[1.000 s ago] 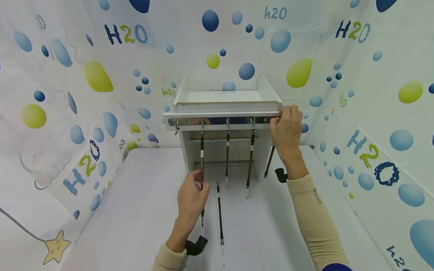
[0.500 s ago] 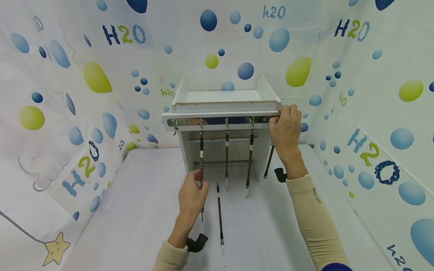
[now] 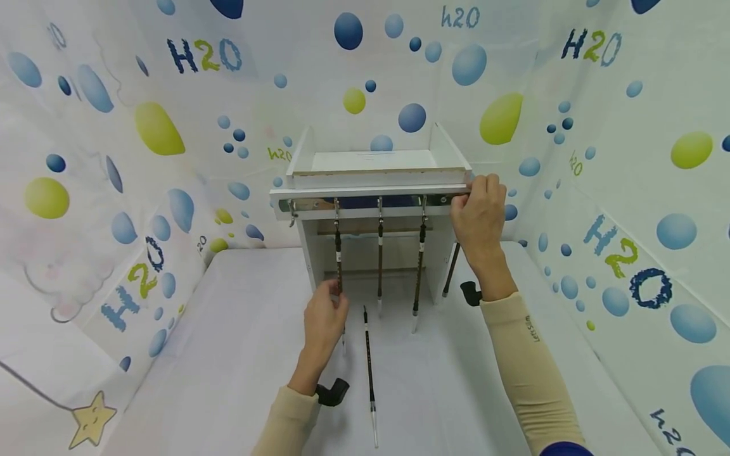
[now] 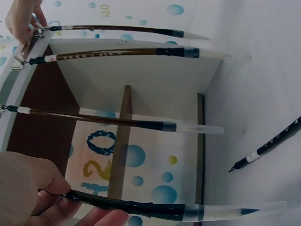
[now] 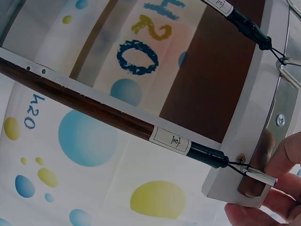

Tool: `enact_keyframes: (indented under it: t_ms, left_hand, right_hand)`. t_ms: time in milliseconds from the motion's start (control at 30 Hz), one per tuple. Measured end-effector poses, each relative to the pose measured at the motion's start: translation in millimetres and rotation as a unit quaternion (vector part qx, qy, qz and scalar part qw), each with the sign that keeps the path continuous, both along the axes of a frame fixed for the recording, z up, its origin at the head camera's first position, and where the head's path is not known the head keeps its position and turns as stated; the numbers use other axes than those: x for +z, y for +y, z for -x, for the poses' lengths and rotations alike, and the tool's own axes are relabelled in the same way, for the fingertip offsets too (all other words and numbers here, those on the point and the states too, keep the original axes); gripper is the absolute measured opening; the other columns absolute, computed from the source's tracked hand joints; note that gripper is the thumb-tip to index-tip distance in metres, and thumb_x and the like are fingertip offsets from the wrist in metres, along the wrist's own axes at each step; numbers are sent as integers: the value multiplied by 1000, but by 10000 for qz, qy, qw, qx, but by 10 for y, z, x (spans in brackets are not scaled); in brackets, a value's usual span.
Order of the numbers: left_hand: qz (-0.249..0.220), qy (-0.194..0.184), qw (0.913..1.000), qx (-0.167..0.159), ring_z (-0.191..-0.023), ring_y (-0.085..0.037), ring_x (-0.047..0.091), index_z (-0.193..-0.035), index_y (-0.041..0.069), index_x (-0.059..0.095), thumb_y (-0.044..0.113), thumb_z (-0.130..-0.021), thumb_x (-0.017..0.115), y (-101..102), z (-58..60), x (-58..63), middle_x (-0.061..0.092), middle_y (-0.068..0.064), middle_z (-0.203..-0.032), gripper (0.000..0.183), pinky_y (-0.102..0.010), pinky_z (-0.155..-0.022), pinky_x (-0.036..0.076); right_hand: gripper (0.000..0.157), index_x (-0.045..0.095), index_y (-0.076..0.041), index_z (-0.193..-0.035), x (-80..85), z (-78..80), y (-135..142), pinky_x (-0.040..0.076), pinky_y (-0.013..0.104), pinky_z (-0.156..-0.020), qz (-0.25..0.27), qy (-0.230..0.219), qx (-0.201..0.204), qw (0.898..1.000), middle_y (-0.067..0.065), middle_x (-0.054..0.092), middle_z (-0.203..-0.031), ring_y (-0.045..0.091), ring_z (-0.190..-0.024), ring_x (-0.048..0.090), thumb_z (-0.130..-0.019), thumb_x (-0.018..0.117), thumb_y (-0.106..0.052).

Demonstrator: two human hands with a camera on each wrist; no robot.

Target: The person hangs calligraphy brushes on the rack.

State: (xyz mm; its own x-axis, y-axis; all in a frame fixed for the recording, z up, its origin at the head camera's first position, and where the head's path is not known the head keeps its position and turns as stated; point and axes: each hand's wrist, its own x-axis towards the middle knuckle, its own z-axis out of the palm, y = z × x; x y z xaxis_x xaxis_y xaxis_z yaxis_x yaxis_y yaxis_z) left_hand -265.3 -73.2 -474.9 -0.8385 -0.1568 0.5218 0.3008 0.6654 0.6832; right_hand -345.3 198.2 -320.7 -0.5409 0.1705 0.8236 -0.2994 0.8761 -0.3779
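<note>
My left hand [image 3: 325, 316] pinches a dark-handled calligraphy brush [image 4: 160, 211] between thumb and fingers. That brush hangs by its loop from a hook on the white rack's metal strip [image 3: 356, 204]; a clear cap covers its tip. My right hand [image 3: 480, 212] grips the right end of the white rack [image 5: 225, 174], fingers close by the last hook [image 5: 258, 175]. From this hook hangs another brush [image 5: 117, 120], tip down in the head view. Two more brushes, a thin one [image 3: 380, 253] and a thicker one [image 3: 420, 266], hang between the hands.
One capped brush [image 3: 369, 364] lies on the white tabletop [image 3: 245, 354] in front of the rack. The leftmost hook [image 3: 293, 212] bears no brush. A shallow tray top [image 3: 373, 161] crowns the rack. Patterned walls [image 3: 627, 190] surround the table.
My left hand has moved slightly up and toward the rack, and the lower end of its brush has swung inward with it. My right hand keeps its grip on the rack's end.
</note>
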Motion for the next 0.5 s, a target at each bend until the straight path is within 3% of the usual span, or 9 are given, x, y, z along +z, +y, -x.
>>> enact_keyframes:
  t_ms: [500]
  left_hand:
    - [-211,-401,9987,-230,-91,-31,72,-119,-3,61,7,-94,60,-14,333,-40,70,-19,-111,28,-40,-69,60]
  right_hand:
    - [14,58,10,-97,1,1,4,45,46,-76,24,-30,4,10000,25,53,-95,40,-87,50,-90,56,-2]
